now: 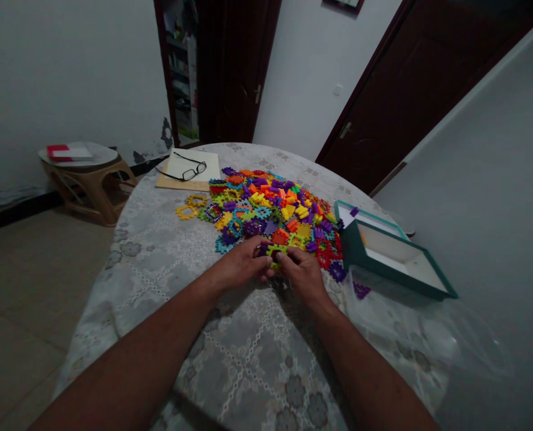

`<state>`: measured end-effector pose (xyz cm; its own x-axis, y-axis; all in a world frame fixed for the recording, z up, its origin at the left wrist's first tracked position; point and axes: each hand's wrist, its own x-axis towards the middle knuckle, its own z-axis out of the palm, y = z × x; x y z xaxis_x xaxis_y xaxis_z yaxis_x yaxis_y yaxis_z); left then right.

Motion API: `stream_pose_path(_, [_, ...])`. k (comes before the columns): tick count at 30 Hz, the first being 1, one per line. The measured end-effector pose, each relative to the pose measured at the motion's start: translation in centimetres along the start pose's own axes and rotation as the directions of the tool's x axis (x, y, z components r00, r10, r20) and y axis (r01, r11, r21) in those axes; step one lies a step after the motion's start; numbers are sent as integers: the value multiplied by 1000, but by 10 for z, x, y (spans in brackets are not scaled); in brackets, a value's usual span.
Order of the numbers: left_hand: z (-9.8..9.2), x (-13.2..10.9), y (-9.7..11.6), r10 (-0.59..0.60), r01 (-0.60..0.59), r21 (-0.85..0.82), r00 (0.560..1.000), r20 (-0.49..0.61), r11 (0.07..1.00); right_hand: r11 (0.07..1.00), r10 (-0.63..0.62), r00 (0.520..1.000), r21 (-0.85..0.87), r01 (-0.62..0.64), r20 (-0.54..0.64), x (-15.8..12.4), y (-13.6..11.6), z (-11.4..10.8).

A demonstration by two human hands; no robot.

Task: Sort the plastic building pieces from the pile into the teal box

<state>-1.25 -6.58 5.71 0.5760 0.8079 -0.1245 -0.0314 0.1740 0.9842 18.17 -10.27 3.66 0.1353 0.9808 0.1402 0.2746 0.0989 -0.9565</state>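
Between my two hands, just above the tablecloth, is a small assembly of toothed plastic building pieces [275, 250], yellow-green with purple at its left end. My left hand [244, 262] is closed on the purple end, thumb on the near side. The fingers of my right hand [302, 270] pinch the yellow-green part from the right. Parts of the assembly are hidden by my fingers. Right behind my hands lies a heap of loose plastic building pieces [266, 203] in purple, orange, yellow, red, blue and green.
Black eyeglasses [189, 173] rest on a pale notebook [207, 160] at the back left. On the right stand an open green box [428, 291], its lid [392, 225] and a clear plastic container [383, 311]. A stool [107, 197] is on the floor beyond the round table [154, 311].
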Motion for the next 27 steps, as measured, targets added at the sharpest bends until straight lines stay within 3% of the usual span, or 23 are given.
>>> stream_pose_path(3, [-1, 4, 0, 20, -15, 52, 995, -94, 999, 997, -17, 999, -79, 14, -38, 4, 3, -11])
stream_pose_path(6, [-3, 7, 3, 39, -24, 66, 969, -243, 998, 948, -166, 978, -295, 123, -127, 10, 11, -27])
stream_pose_path(8, [-5, 7, 6, 42, -27, 53, 947, -319, 998, 865, -263, 961, -462, 198, -82, 11, 18, -34])
stream_pose_path(11, [-6, 6, 9, 40, -32, 28, 920, -390, 999, 752, -292, 954, -600, 272, 66, 10, 26, -31])
stream_pose_path(14, [-8, 7, 7, 46, -38, 28, 917, -397, 999, 706, -279, 945, -631, 323, 171, 7, 29, -22])
stream_pose_path(16, [-10, 8, 4, 33, -16, 47, 924, -381, 999, 730, -270, 945, -600, 327, 187, 7, 29, -19])
stream_pose_path(21, [-13, 12, -1, 25, 15, 109, 934, -357, 994, 878, -159, 986, -449, 168, 58, 11, 25, -27])
stream_pose_path(24, [-13, 11, 1, 13, 35, 129, 936, -351, 991, 897, -131, 991, -423, 130, 28, 11, 12, -35])
stream_pose_path(27, [-13, 9, 3, -37, 102, 198, 951, -308, 975, 862, -114, 985, -481, 161, 126, 8, -13, -45])
